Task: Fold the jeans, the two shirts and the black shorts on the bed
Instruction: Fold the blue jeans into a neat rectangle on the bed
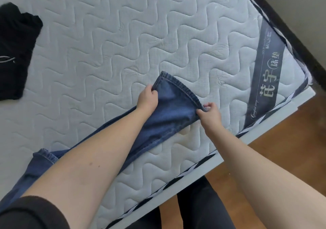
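A: State the surface.
B: A bare quilted mattress (123, 40), pale grey-white with a wavy stitch pattern, fills most of the view. Its edge carries black-and-white striped piping. Wood-tone floor (285, 151) shows beyond the near corner, and a dark strip runs along the far right side.

A: Report each grip.
B: The left hand (147, 99) pinches one corner of the jeans (172, 112) leg hem, fingers curled round the denim. The right hand (210, 113) pinches the opposite corner of the same hem between thumb and fingertips. Both grips are narrow and holding cloth. The hem is lifted off the mattress between them.

A: Location of the jeans?
B: The blue jeans lie diagonally along the near edge of the bed, running from the lower left under the left forearm to the raised hem at centre. A second hem (46, 155) shows at lower left.

A: Other garments?
B: A black garment (15, 52) with a thin white mark lies at the left edge, well apart from the jeans. Its type cannot be determined.

A: Legible writing?
B: A dark label band (266, 80) across the mattress corner bears Chinese characters and small script reading "Comfort sleep".
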Tool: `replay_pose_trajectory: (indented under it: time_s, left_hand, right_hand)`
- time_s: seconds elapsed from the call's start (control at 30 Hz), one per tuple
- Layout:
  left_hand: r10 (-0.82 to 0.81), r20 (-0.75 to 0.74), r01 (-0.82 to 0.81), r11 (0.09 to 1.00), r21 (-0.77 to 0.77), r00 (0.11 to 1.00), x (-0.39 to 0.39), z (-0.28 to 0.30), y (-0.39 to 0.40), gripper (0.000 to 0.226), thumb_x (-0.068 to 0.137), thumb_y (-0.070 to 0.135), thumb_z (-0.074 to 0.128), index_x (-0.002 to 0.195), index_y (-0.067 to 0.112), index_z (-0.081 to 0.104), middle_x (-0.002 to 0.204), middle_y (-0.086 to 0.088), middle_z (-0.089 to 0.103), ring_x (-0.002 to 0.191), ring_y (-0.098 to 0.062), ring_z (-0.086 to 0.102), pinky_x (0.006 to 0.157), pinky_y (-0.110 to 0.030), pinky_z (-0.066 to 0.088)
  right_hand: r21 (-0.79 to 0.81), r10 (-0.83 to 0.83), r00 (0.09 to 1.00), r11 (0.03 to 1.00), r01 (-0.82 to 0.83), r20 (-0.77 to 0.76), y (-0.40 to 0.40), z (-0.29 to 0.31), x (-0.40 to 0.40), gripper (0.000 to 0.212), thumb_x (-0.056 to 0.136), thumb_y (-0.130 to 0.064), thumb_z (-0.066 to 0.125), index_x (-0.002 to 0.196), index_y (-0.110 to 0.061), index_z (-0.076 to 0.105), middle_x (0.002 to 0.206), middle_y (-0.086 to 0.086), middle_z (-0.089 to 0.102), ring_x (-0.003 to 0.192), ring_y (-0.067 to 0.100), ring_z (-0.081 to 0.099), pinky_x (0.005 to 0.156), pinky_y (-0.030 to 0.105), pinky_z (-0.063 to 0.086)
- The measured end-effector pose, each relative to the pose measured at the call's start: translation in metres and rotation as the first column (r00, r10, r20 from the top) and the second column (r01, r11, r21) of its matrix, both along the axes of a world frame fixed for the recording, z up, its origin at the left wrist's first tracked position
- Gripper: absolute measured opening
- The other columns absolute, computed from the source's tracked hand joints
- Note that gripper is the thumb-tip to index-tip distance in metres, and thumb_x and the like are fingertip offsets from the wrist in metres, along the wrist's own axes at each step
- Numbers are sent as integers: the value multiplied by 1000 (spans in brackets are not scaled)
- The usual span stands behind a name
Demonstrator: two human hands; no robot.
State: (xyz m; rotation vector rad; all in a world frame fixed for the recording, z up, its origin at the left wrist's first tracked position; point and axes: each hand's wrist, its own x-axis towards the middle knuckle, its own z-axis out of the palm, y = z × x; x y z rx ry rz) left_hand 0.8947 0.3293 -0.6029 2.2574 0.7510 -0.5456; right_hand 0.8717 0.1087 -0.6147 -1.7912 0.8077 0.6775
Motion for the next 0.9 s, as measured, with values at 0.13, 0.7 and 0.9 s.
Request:
replay_pose_trajectory:
  time_s: [0.13, 0.7, 0.9]
  left_hand:
    - [111, -24, -113, 970, -216, 994, 27, -5, -4, 20, 97, 29, 52, 104, 11, 58, 96, -4, 60, 85, -21, 53, 72, -30, 37]
    - [-464, 26, 464, 885, 31, 885, 131, -30, -45, 17, 97, 25, 58, 110, 17, 65, 108, -8, 68, 104, -28, 59, 86, -34, 44]
    - [-437, -30, 438, 896, 66, 899, 149, -50, -63, 17, 97, 27, 58, 102, 12, 62, 105, -12, 66, 98, -28, 58, 73, -29, 34]
  right_hand:
    - [69, -2, 996, 998, -4, 85, -33, 0, 1, 21, 87, -11, 70, 100, -26, 64, 94, 4, 71, 87, 21, 69, 82, 40, 57]
    - [-243, 556, 831, 802, -546, -34, -90, -24, 53, 14, 90, -30, 69, 94, -17, 68, 85, 1, 66, 82, 20, 60, 65, 30, 36]
    - [-106, 326, 945, 940, -325, -5, -92, -43, 52, 14, 96, -30, 61, 91, -17, 61, 80, -4, 60, 71, 13, 52, 54, 13, 35]
